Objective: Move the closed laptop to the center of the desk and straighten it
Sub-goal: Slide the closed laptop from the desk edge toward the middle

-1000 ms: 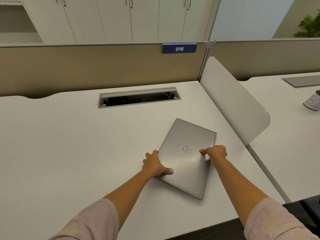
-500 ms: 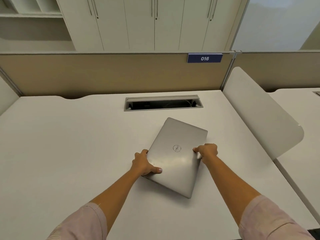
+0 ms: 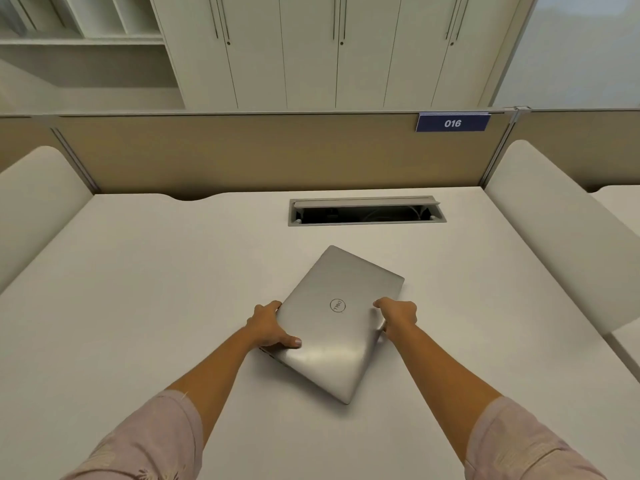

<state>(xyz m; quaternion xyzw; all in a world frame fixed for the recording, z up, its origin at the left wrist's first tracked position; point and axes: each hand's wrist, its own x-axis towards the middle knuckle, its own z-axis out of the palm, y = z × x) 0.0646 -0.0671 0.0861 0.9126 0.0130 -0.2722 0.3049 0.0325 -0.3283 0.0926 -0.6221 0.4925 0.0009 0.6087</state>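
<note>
A closed silver laptop (image 3: 337,323) with a round logo lies skewed on the white desk (image 3: 138,306), one corner pointing toward me. It sits a little right of the desk's middle, in front of the cable slot. My left hand (image 3: 268,327) grips its left edge, thumb on the lid. My right hand (image 3: 398,315) grips the right edge, fingers curled over the lid. The near left side looks slightly raised off the desk.
An open cable slot (image 3: 367,211) is set into the desk at the back. White rounded dividers stand at the left (image 3: 38,206) and right (image 3: 554,237). A beige partition (image 3: 242,154) with a blue 016 label (image 3: 453,123) runs behind. Cabinets stand beyond.
Both hands have slid the laptop leftward, away from the right divider toward the desk's middle. It is still skewed. My view has turned left, bringing the left divider into sight.
</note>
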